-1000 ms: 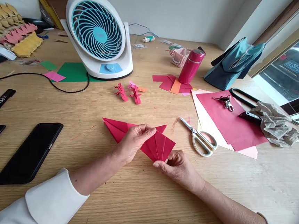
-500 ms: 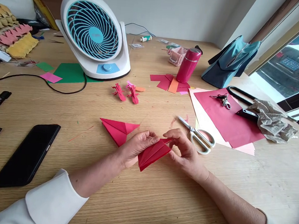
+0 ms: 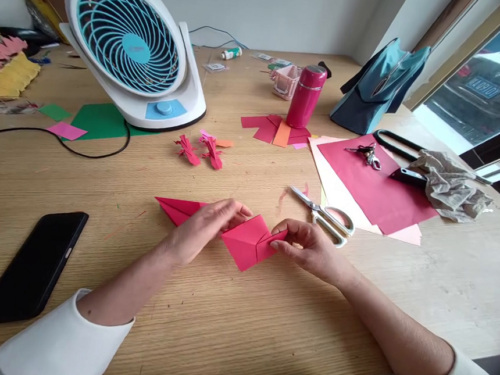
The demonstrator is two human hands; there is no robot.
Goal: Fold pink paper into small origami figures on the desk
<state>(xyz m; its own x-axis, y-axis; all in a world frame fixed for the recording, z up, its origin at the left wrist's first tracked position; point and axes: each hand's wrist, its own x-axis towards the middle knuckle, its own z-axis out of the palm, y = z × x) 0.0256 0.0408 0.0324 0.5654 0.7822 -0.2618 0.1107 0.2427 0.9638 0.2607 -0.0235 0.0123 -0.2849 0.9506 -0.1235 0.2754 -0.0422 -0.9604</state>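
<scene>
A folded red paper point(image 3: 245, 242) is held just above the wooden table. My right hand point(image 3: 308, 245) pinches its right corner between thumb and fingers. On its left side, my left hand point(image 3: 211, 225) reaches behind the upper edge, fingers extended and partly hidden by the paper. Another folded red paper point(image 3: 176, 209) lies under and beyond my left hand, its pointed end to the left. White-handled scissors point(image 3: 324, 214) lie partly open behind my right hand. Two small red folded figures point(image 3: 198, 150) rest farther back.
A white and blue fan point(image 3: 135, 49) stands at the back left. Behind the scissors are a pink bottle point(image 3: 306, 96), red sheets point(image 3: 376, 187) with keys, a crumpled cloth point(image 3: 455, 185) and a teal bag point(image 3: 376, 90). A black phone point(image 3: 30, 267) lies at the left.
The held paper has been turned and opened out, showing a broad flat face. My left hand has shifted left and loosened from its pinch. The whole view has moved slightly.
</scene>
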